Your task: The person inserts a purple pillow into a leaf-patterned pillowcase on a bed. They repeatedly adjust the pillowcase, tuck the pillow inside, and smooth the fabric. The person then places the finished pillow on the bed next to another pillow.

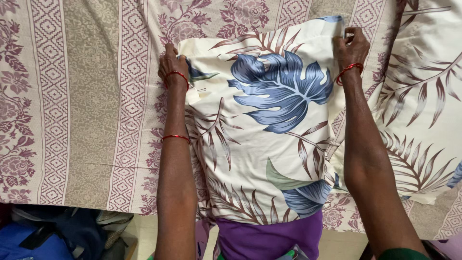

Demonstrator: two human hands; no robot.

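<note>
Nearest the camera, purple cloth [269, 238] hangs at the near edge of the bed, and both forearms reach away over it toward a cream pillowcase [262, 130] printed with large blue and brown leaves. The pillowcase lies flat on a patterned bedsheet [86, 106] of mauve flowers and geometric bands, its long side running from near to far.

The left hand [173, 67] sits at the far left corner of the pillowcase, fingers curled down onto the fabric edge; it seems to pinch the corner, though the fingertips are hidden. The right hand [352, 45] is closed on the far right corner, thumb and fingers pinching the cloth there. So the pillowcase stretches between the two grips and runs back toward the person, with most of it lying nearer than the hands.

A second pillow [423, 110] in the same print lies just to the right, its edge touching or overlapping the first.

As a judgement: the left corner looks loosely held and could slip, leaving a crooked edge; the near end droops off the bed and might drag the cloth askew.
</note>
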